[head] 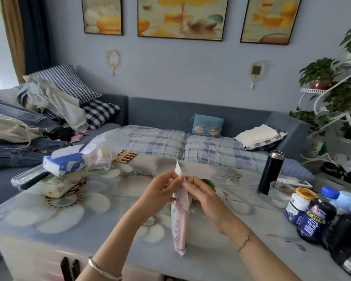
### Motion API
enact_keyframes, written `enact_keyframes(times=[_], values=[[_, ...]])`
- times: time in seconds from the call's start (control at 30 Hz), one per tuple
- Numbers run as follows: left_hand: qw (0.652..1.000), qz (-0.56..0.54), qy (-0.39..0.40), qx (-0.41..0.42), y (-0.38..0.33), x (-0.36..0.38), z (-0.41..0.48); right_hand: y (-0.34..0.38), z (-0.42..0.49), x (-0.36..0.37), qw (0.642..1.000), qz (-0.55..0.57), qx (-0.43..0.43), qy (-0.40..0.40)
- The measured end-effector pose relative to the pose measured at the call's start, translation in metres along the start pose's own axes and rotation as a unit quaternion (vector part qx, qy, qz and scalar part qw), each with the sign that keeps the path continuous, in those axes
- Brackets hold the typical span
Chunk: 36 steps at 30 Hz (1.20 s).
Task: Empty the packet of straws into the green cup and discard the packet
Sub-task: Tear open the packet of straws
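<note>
- The packet of straws (179,216) is held upright between both hands, its top edge pinched from either side — the left hand (160,192) on one face, the right hand (201,196) on the other, fingers closed on the film.
- A loose strip of the packet's top is seen sticking up above the fingertips, so the step in hand is judged to be the tearing open of the packet; no straws can be made out outside it.
- Both forearms are brought in from below and converge at the packet, wrists slightly raised, the lower end of the packet hanging free above the table (89,230).
- The green cup (208,184) is found just behind the right hand, largely hidden by it; only part of the rim is shown.
- A risk is judged here: if the film is pulled apart too sharply, the packet could split down its length and straws be scattered over the table rather than into the cup.
- The cup could also be knocked over by the right hand — it stands so close behind the knuckles.
- Further right of that hand, a dark flask (271,172) and several bottles are stood, well apart from the work.
</note>
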<state>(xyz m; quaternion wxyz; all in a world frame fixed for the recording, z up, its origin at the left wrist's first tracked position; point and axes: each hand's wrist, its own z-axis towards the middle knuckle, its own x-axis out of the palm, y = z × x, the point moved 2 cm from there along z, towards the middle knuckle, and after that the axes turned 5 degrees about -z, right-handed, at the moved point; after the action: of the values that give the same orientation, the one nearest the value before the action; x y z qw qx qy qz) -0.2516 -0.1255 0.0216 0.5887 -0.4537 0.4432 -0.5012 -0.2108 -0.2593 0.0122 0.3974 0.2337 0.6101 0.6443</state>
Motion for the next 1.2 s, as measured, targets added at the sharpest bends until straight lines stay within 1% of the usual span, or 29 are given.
enact_keyframes(times=[0.17,0.33,0.47,0.53,0.63,0.7,0.77,0.87,0.93,1.07,1.2], values=[[1.0,0.001,-0.001,-0.004,0.001,0.0,0.006,0.0,0.005,0.001,1.0,-0.011,0.018,-0.011],[0.999,0.032,-0.01,0.002,0.0,0.0,0.008,0.007,0.003,0.002,0.999,-0.028,0.002,-0.018],[0.996,0.08,-0.039,0.0,0.001,-0.001,0.009,0.003,0.003,0.003,1.0,0.01,0.016,0.002],[0.996,0.081,-0.033,0.005,0.0,-0.001,0.009,0.001,0.003,0.005,0.999,0.041,0.021,-0.008],[0.994,0.092,-0.044,0.039,0.0,0.002,0.008,0.0,0.002,0.01,0.997,0.064,0.022,-0.037],[0.994,0.073,-0.067,0.052,0.002,0.005,0.005,0.001,0.002,0.01,0.997,0.033,0.017,-0.071],[0.991,0.075,-0.091,0.062,0.0,0.008,0.004,0.008,0.003,0.008,0.994,-0.042,-0.01,-0.104],[0.989,0.084,-0.103,0.072,-0.003,0.008,0.003,0.021,0.006,0.003,0.976,-0.175,-0.038,-0.121],[0.988,0.086,-0.106,0.073,-0.007,0.008,0.003,0.028,0.008,-0.001,0.965,-0.226,-0.043,-0.124],[0.986,0.102,-0.113,0.075,-0.014,0.01,0.002,0.04,0.006,-0.002,0.955,-0.271,-0.04,-0.112],[0.988,0.065,-0.132,0.053,-0.014,0.009,-0.006,0.043,0.005,-0.004,0.958,-0.255,-0.019,-0.133]])
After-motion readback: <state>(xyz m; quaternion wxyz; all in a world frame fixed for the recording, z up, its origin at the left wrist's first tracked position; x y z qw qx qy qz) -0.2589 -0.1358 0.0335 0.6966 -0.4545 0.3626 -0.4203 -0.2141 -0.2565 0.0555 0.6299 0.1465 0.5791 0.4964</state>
